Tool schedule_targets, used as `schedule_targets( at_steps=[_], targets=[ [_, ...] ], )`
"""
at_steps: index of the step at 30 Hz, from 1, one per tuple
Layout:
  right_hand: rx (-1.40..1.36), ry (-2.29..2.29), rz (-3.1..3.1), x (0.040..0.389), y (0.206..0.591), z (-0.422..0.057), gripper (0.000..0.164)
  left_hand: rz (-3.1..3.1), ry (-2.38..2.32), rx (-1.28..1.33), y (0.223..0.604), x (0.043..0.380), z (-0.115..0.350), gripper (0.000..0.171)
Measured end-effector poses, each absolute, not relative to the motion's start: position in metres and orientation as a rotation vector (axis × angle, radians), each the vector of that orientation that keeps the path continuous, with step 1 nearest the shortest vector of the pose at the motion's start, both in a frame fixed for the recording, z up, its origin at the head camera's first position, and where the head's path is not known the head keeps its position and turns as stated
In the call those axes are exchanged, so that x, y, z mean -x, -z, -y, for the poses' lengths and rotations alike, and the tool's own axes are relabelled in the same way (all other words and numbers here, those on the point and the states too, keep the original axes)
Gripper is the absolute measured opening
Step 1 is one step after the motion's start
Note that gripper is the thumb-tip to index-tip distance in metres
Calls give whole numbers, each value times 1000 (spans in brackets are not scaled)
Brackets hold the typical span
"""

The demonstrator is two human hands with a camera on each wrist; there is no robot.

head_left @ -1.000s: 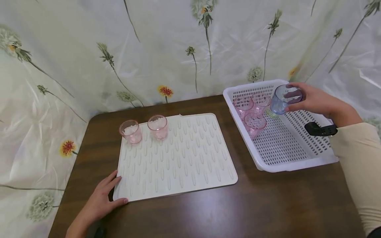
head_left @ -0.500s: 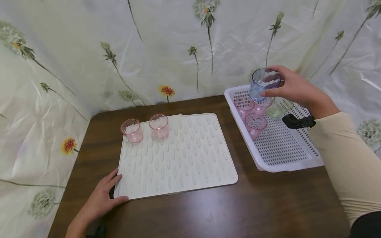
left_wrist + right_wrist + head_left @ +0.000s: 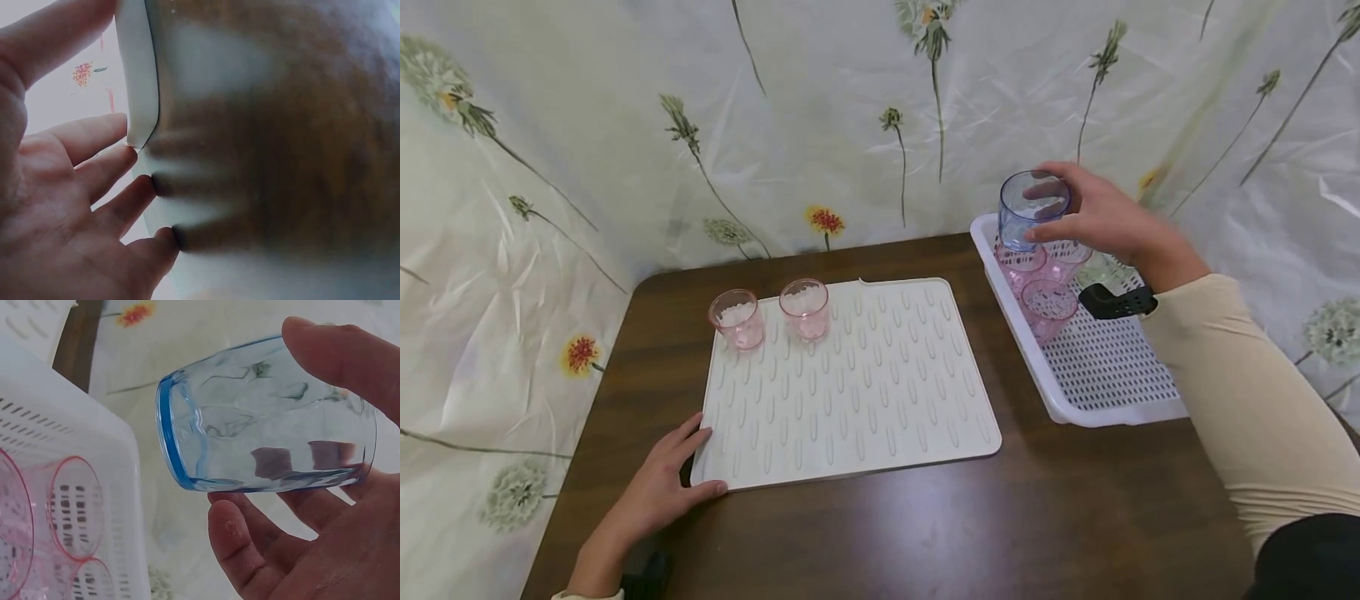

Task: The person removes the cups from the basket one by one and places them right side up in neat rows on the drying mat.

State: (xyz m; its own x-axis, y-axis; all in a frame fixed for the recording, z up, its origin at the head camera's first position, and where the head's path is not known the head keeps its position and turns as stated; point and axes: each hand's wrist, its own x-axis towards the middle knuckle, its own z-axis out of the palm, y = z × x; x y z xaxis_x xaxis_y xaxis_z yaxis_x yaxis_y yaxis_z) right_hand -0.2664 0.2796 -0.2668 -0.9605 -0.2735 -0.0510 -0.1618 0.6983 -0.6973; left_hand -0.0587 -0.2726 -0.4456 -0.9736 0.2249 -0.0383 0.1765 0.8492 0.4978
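Observation:
My right hand [image 3: 1097, 212] grips a clear blue glass [image 3: 1028, 218] by its side, thumb on one side and fingers on the other. In the head view the glass is held above the back left corner of the white plastic basket [image 3: 1037, 387]. My left hand [image 3: 658, 479] rests with spread fingers at the front left corner of a white drying mat [image 3: 850, 392], thumb along its front edge. Two pink glasses, a left one [image 3: 737, 321] and a right one [image 3: 805, 310], stand upright at the mat's back left.
Inside the basket stand several pink glasses, one nearest the front [image 3: 1047, 310], and a green glass [image 3: 1097, 271] partly hidden behind my right wrist. All of it is on a dark wooden table [image 3: 917, 525]. A flowered curtain [image 3: 820, 108] hangs along the back and left.
The blue glass has come up from among the basket's glasses and moved left with my right hand, uncovering the green glass. My left hand keeps its place at the mat's corner.

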Motion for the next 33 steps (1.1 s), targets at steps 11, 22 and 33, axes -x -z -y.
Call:
schedule_targets(
  at_steps=[11,22,33],
  targets=[
    [401,1083,-2763,268,272,-255,92,-2911,-759,-299,446,62,268,83],
    [526,1003,-2692,267,264,-229,93,-2893,-742,-292,441,64,270,84],
    [628,1027,-2603,275,282,-184,87,-2876,-737,-259,440,62,273,84]
  ],
)
